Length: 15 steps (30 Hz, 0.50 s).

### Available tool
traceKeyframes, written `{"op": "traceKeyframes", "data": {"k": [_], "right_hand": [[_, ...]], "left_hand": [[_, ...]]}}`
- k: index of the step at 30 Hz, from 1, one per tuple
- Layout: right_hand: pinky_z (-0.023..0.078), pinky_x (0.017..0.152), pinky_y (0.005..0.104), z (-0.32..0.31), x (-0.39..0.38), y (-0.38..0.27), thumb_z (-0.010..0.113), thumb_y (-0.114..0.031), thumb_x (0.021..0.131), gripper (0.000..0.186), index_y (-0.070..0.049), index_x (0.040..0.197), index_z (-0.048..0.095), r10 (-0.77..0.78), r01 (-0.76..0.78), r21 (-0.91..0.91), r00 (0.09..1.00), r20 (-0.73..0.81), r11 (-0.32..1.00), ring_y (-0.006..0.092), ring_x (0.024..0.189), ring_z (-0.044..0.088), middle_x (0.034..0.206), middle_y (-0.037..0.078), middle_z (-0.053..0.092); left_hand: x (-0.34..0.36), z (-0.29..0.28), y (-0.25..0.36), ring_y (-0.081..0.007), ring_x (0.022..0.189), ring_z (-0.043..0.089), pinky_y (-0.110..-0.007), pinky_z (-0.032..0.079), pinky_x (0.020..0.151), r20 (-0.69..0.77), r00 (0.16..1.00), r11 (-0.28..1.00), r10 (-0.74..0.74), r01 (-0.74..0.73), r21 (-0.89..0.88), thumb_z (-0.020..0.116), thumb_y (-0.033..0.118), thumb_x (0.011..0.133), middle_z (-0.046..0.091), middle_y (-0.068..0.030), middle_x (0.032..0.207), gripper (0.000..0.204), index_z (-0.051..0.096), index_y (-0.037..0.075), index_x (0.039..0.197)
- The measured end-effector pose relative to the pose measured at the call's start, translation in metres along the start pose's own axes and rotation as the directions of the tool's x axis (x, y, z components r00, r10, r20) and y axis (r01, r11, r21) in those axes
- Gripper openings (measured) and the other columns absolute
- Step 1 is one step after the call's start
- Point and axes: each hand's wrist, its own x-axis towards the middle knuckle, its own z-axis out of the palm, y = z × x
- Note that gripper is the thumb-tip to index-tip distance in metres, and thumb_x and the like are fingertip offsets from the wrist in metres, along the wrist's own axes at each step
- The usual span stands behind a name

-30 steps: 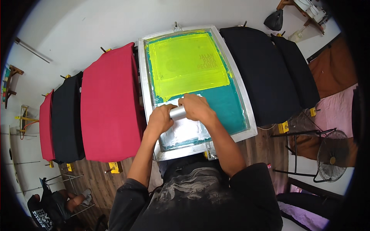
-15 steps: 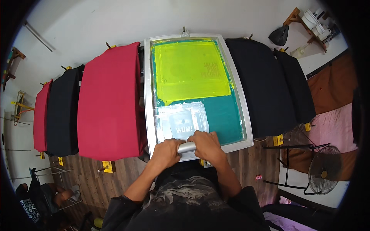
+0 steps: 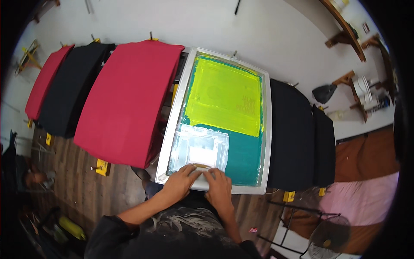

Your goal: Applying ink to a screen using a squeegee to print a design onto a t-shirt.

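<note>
- Step in hand (a judgement): squeegee [image 3: 201, 176] work on a print screen, prob. at the near end of a pass. Next move would call for both hands level, w/ even pressure & the blade clear of the rim.
- Screen frame [image 3: 249, 189]: biggest item, pale metal, approx. rectangular, mid-view, its 6 o'clock edge nearest the person's body. What lies under it: hidden.
- Red cloth [image 3: 129, 103] over a board, at the frame's 9 o'clock; smooth, apart from the frame.
- Black cloth [image 3: 293, 134] at 3 o'clock, close beside the frame; no gap visible.
- Yellow-green block [image 3: 226, 95]: takes up the 12 o'clock part of the screen, w/ streaky edges & faint reddish lettering at its own 4 o'clock.
- White patch [image 3: 202, 151]: at the screen's 7 o'clock, smeary at the margins, w/ a brighter rectangle nr its middle. Looks like a thin ink film. Bare teal mesh [image 3: 244, 159] beside it at 5 o'clock.
- L hand [image 3: 179, 185] & R hand [image 3: 220, 190]: side by side over the near rim, L on the handle's 9 o'clock end, R on its 3 o'clock end. Fingers of both curled closed over the squeegee; can't tell how tight.
- Squeegee itself: approx. 6–7 o'clock on the screen, between the hands; short, greyish handle, tan strip along its 12 o'clock side. Rest covered by hands.
</note>
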Motion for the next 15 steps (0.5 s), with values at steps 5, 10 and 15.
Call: {"op": "traceKeyframes", "data": {"k": [5, 10, 15], "right_hand": [[0.048, 0.083, 0.0427, -0.023, 0.028, 0.008, 0.067, 0.004, 0.063, 0.049, -0.012, 0.108, 0.068, -0.053, 0.047, 0.049, 0.989, 0.141, 0.998, 0.0308, 0.099, 0.062, 0.103, 0.008, 0.064], [0.05, 0.082, 0.0446, -0.031, 0.094, 0.024, 0.064, 0.004, 0.068, 0.039, -0.012, 0.103, 0.069, -0.055, 0.054, 0.017, 0.993, 0.104, 0.998, 0.035, 0.097, 0.061, 0.101, 0.012, 0.064], [0.05, 0.082, 0.0448, -0.026, 0.087, 0.032, 0.064, 0.005, 0.067, 0.043, -0.008, 0.107, 0.065, -0.072, 0.069, 0.031, 0.994, 0.079, 0.997, 0.0372, 0.096, 0.058, 0.1, 0.013, 0.059]], "left_hand": [[0.022, -0.025, 0.002, -0.0345, 0.091, 0.067, -0.044, 0.056, 0.077, 0.186, 0.977, 0.994, -0.105, 0.096, 0.059, 0.071, 0.005, 0.07, 0.066, -0.0155, 0.103, 0.048, 0.064, 0.009, 0.117], [0.079, -0.027, -0.024, -0.034, 0.087, 0.068, -0.046, 0.055, 0.076, 0.062, 0.981, 0.983, -0.182, 0.179, 0.044, 0.064, 0.007, 0.076, 0.068, -0.0165, 0.095, 0.034, 0.07, 0.011, 0.11], [0.08, -0.018, -0.027, -0.0385, 0.092, 0.065, -0.045, 0.055, 0.08, 0.04, 0.994, 0.995, -0.102, 0.103, -0.011, 0.064, -0.004, 0.071, 0.065, -0.0184, 0.1, 0.038, 0.068, 0.005, 0.107]]}}
